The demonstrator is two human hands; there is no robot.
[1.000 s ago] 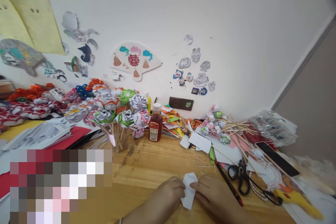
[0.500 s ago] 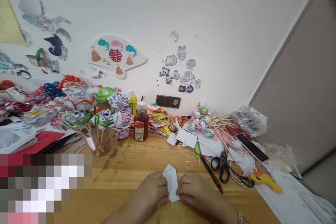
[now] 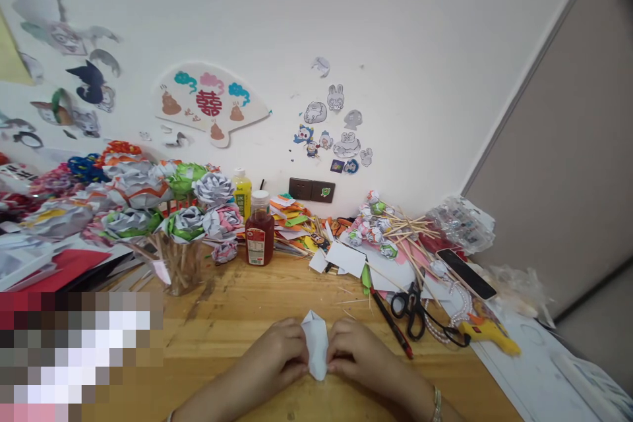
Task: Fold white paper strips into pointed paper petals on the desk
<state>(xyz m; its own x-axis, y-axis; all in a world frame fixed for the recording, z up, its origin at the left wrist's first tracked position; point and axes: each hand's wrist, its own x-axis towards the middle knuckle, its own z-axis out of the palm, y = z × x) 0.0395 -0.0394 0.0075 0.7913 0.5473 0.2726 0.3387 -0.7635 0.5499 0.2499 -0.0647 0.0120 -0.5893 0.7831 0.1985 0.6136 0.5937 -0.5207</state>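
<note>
A small folded piece of white paper (image 3: 316, 346) stands between my two hands near the front of the wooden table. Its top end comes to a point, and its long sides look bent inward. My left hand (image 3: 287, 351) pinches the left edge with closed fingers. On the opposite edge, my right hand (image 3: 347, 349) is closed in the same way, thumb low near the bottom end. Fingertips hide part of both edges. Right of my hands lie black scissors (image 3: 409, 310) and a dark pen with a red end (image 3: 393, 326).
Paper flowers on sticks fill a clear jar (image 3: 182, 270) at the left. Behind stand a red-brown bottle (image 3: 259, 231) and a yellow bottle (image 3: 241, 194). A yellow glue gun (image 3: 492, 336), a phone (image 3: 467, 273) and small paper flowers (image 3: 373, 224) lie at the right.
The view has shifted slightly, so the scene sits a little further left. The paper's sides look more curved inward, and both hands still grip it.
</note>
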